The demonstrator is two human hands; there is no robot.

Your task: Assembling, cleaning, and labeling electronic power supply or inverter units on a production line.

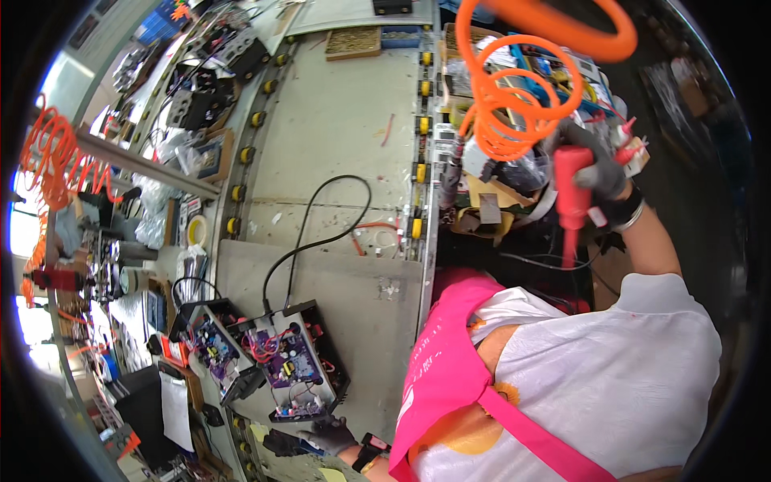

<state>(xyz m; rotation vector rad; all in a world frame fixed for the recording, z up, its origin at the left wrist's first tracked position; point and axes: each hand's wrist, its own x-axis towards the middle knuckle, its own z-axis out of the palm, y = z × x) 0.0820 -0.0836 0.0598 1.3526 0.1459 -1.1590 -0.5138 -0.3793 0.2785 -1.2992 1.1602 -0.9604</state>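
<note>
My right hand (604, 175), in a dark grey glove, grips a red power screwdriver (572, 189) that points downward, held beside crowded bins. At the lower edge, my gloved left hand (331, 436) is beside the near end of an opened electronic device (301, 361). Its fingers close around something dark that I cannot make out. The device has a black metal case, with purple circuit boards, coloured wires and a fan side exposed. A black cable (353, 181) loops from it across the bench. A second opened unit (213, 345) with a purple board touches its left side.
Orange coiled hoses hang at the upper right (514, 120) and far left (50, 157). Yellow rollers (421, 173) line both sides of the bench (337, 120). Part bins (490, 201) crowd the right. A tape roll (196, 230) and clipboard (176, 410) lie left.
</note>
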